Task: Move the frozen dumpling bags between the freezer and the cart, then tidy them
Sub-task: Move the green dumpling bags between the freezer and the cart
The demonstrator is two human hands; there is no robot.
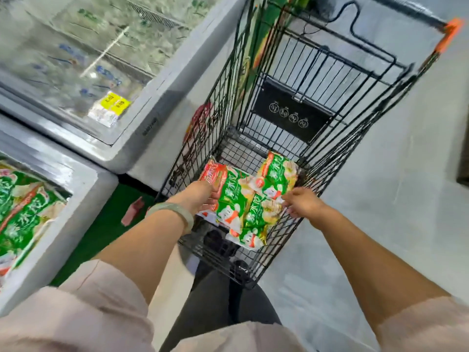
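Observation:
Several green, red and white dumpling bags (pixel 236 199) lie in the bottom of the black wire cart (pixel 330 158). Another bag (pixel 276 176) lies just behind them, farther in. My left hand (pixel 200 194), with a pale bangle on the wrist, holds the left edge of the nearest bags, fingers under them. At their right edge, my right hand (pixel 302 201) pinches a bag with curled fingers. More of the same bags (pixel 22 207) fill the open freezer (pixel 76 189) at the lower left.
A second chest freezer (pixel 152 115) with a glass lid and a yellow price tag (pixel 114 102) stands at the upper left, close against the cart's left side. Green matting (pixel 101 224) lies between freezer and cart. Grey floor (pixel 393 174) spreads to the right.

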